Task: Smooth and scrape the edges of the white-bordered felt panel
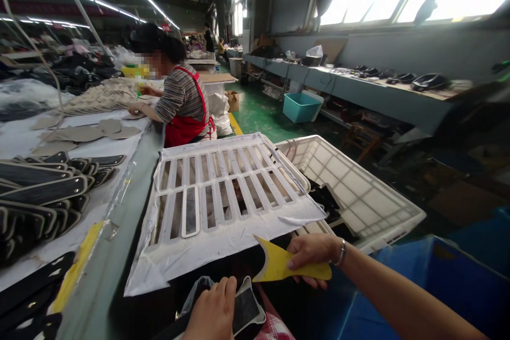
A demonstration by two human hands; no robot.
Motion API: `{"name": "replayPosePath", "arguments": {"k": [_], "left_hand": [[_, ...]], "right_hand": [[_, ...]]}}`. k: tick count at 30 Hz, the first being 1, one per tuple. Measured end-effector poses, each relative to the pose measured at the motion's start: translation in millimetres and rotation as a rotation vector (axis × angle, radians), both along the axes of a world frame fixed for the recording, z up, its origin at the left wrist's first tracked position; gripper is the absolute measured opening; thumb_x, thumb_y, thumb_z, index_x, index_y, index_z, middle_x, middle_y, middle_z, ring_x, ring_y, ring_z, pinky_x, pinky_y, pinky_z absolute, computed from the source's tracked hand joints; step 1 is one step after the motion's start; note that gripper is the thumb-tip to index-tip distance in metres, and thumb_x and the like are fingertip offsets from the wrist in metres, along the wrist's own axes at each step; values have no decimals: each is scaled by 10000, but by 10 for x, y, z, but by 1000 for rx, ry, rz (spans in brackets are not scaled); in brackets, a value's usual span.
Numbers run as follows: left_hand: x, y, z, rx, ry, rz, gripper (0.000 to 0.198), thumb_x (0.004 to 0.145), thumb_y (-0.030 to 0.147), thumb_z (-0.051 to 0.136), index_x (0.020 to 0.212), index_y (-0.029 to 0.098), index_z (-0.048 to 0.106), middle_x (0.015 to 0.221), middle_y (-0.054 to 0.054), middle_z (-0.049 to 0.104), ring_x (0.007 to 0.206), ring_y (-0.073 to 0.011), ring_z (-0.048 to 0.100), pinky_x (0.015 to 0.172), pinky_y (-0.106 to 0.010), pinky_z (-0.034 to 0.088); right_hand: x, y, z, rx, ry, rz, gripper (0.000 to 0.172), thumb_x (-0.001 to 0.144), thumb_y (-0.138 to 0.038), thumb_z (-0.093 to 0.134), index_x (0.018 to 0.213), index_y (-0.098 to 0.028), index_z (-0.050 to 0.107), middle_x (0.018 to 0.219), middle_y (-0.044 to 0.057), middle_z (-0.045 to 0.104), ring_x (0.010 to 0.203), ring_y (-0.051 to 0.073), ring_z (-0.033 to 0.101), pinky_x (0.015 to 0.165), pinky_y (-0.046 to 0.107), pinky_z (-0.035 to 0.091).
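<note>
My right hand point(309, 258) is closed on a yellow curved flat piece point(279, 265), held just past the near edge of a white slotted template sheet point(223, 234). At the bottom of the view, my left hand point(213, 311) rests with fingers curled on a dark flat piece with a white border point(247, 309) that lies over a clear plastic bag. The template sheet lies across a white plastic crate point(358, 196) and carries several long slots, one with a dark strip in it.
A long table on the left holds rows of black strap pieces point(43, 196) and tan cut pieces point(85, 133). A person in a striped shirt and red apron point(181, 106) works further along it. A blue bin point(430, 276) stands at the right, a teal tub point(299, 106) beyond.
</note>
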State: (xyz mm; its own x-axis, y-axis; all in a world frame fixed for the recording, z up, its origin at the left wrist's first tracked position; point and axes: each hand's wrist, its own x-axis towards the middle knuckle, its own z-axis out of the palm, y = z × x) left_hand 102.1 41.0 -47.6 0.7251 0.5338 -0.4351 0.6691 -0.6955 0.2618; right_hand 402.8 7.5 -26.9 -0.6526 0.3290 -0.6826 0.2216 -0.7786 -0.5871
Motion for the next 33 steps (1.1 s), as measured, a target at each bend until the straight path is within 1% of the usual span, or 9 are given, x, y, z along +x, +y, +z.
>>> {"name": "replayPosePath", "arguments": {"k": [4, 8, 14, 19, 23, 26, 28, 31, 33], "left_hand": [[-83, -91, -178, 94, -51, 57, 912, 562, 408, 674, 1368, 77, 403, 1367, -176, 461, 1205, -363, 451, 979, -457, 393], [-158, -193, -394, 283, -223, 115, 968, 531, 510, 722, 1361, 113, 422, 1391, -142, 443, 1237, -352, 418, 990, -440, 375], [-186, -172, -457, 563, -548, -120, 840, 628, 516, 672, 1286, 51, 436, 1173, -175, 602, 1030, -296, 574, 887, -382, 423], [-115, -203, -388, 508, -628, -56, 773, 565, 377, 677, 1216, 39, 435, 1081, -209, 623, 956, -324, 604, 841, -414, 459], [-105, -192, -180, 140, -502, 107, 822, 545, 321, 702, 1244, 27, 386, 1145, -248, 583, 1036, -355, 568, 910, -452, 435], [-190, 36, 87, -338, -417, 248, 816, 527, 369, 772, 1212, 122, 403, 1170, -181, 589, 1060, -326, 558, 917, -416, 426], [-269, 278, 204, -723, -447, 276, 640, 571, 439, 768, 1075, 198, 457, 1112, -96, 625, 1012, -286, 582, 878, -385, 436], [-321, 615, 183, -1292, -557, 455, 431, 749, 591, 593, 881, 211, 439, 1043, -63, 655, 993, -253, 600, 899, -390, 406], [-275, 733, 77, -1524, -660, 622, 442, 819, 651, 457, 844, 210, 426, 1088, -78, 648, 1060, -252, 580, 952, -401, 361]], "right_hand": [[-105, 102, 5, -10, -103, 226, 489, 709, -598, 639, 839, -128, 607, 513, 7, 613, 416, 138, 588, 413, 211, 495], [-434, 197, -8, 214, -365, 428, 441, 837, -568, 474, 848, -145, 597, 560, 6, 605, 466, 152, 602, 457, 250, 504], [-883, 312, -1, 835, -827, 337, 485, 915, -507, 351, 854, -118, 633, 822, 146, 663, 739, 250, 640, 624, 338, 469], [-1091, 287, -83, 1166, -1060, 259, 489, 962, -437, 289, 839, -133, 651, 842, 149, 678, 807, 251, 637, 670, 325, 423], [-1096, 304, -126, 1334, -1038, 274, 470, 957, -445, 313, 793, -170, 658, 799, 75, 681, 732, 178, 626, 614, 270, 372], [-1079, 324, -118, 1409, -1024, 283, 450, 947, -438, 337, 767, -178, 657, 767, 49, 675, 699, 157, 614, 583, 272, 331], [-1074, 333, -107, 1440, -1020, 286, 432, 941, -430, 351, 756, -183, 652, 756, 35, 673, 689, 147, 608, 571, 276, 309], [-1065, 337, -109, 1455, -1029, 281, 430, 942, -420, 342, 742, -186, 642, 740, 20, 670, 664, 138, 600, 546, 281, 274], [-1053, 338, -125, 1464, -1041, 266, 429, 942, -414, 340, 729, -185, 635, 726, 16, 667, 641, 133, 593, 531, 284, 251]]}}
